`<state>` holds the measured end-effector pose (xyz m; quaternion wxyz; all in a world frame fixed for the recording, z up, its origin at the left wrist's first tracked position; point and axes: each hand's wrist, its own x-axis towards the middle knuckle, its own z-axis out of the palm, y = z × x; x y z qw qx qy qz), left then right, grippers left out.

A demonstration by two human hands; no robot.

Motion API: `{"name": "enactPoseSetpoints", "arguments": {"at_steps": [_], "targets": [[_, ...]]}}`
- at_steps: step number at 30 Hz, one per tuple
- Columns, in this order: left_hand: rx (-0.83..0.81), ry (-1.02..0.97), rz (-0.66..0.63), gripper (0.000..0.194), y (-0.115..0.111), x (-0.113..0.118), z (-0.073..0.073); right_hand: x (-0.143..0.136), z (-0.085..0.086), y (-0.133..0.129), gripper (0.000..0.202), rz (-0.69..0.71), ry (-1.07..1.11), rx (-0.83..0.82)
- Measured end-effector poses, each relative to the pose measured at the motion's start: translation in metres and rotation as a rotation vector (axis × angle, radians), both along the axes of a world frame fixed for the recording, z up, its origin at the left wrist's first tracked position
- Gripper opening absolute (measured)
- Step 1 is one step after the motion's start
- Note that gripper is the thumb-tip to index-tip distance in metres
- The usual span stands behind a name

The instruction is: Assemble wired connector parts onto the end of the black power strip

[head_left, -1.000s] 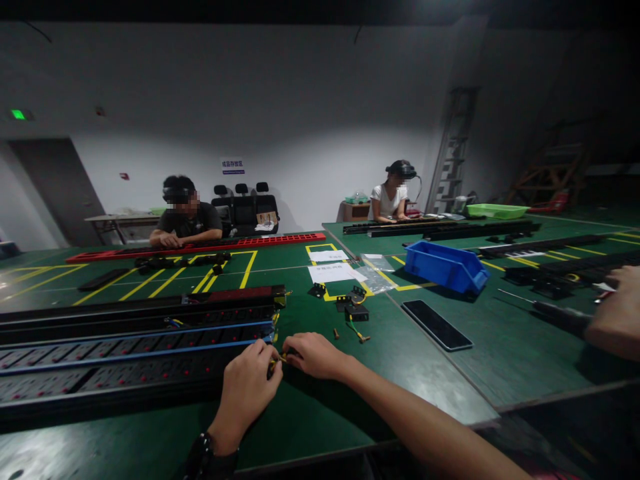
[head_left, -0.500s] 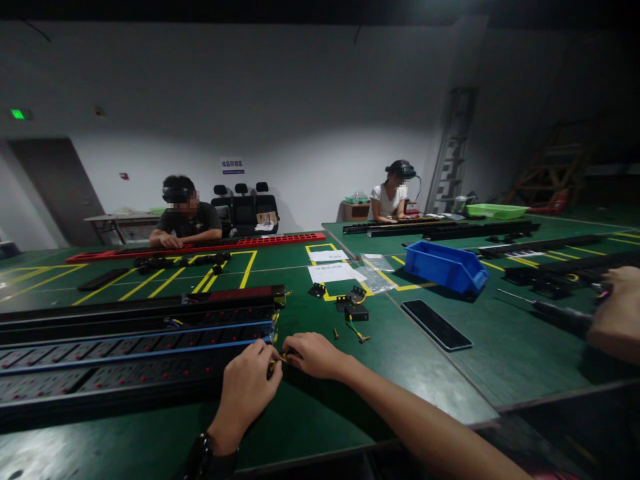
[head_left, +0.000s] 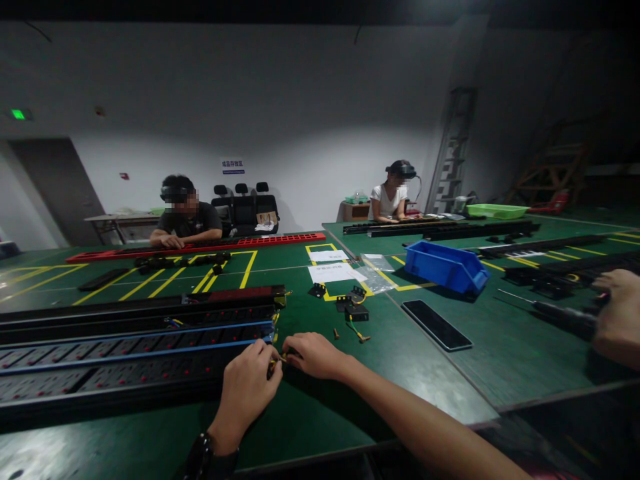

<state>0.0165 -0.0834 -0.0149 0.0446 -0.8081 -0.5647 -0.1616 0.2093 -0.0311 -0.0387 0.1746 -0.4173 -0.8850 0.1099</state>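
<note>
At the near right end of a long black power strip (head_left: 150, 367), with rows of dark sockets and red dots, my left hand (head_left: 250, 383) is closed, its fingertips pinching a thin yellowish wire (head_left: 283, 359). My right hand (head_left: 317, 357) comes in from the right and pinches the same wire; fingers hide most of it. Beyond them, a small black box (head_left: 357, 313) with a green-yellow wire (head_left: 356, 329) ending in a lug lies on the green table, with a screw (head_left: 336, 333) beside it. Black brackets (head_left: 317, 290) lie further back.
A phone (head_left: 437, 324) and a blue bin (head_left: 443, 267) lie to the right. At the right edge a co-worker's hand (head_left: 620, 317) is by a screwdriver (head_left: 560, 317). Two people (head_left: 187, 217) work across the table, one behind a red rail (head_left: 250, 241). Paper sheets (head_left: 333, 272) lie mid-table.
My hands stay in almost the same place, still pinching the wire. The co-worker's hand at the right edge has shifted slightly to the right with the screwdriver.
</note>
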Motion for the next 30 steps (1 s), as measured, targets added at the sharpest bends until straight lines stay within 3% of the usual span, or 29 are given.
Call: {"name": "enactPoseSetpoints", "arguments": {"at_steps": [9,13,16,19,22,26,30], "targets": [[-0.003,0.005,0.008,0.016,0.001,0.0,-0.001,0.001,-0.002,0.001,0.019,0.025,0.008,0.01],[0.006,-0.007,0.004,0.016,0.001,0.0,-0.001,0.018,0.01,0.009,0.018,0.071,0.041,0.028],[0.005,-0.018,-0.002,0.017,0.001,-0.001,-0.001,0.047,0.026,0.024,0.02,-0.187,0.122,0.081],[-0.003,-0.026,-0.003,0.017,0.0,-0.001,-0.001,0.086,0.038,0.038,0.024,-0.588,0.088,0.131],[-0.004,-0.023,-0.002,0.017,0.001,-0.001,-0.001,0.123,0.039,0.046,0.027,-0.884,-0.013,0.05],[0.002,-0.008,-0.001,0.019,0.002,-0.001,-0.002,0.155,0.026,0.051,0.036,-1.006,-0.075,-0.178],[-0.002,0.003,-0.007,0.021,0.003,-0.003,-0.002,0.166,0.011,0.061,0.039,-0.995,-0.059,-0.235]]}}
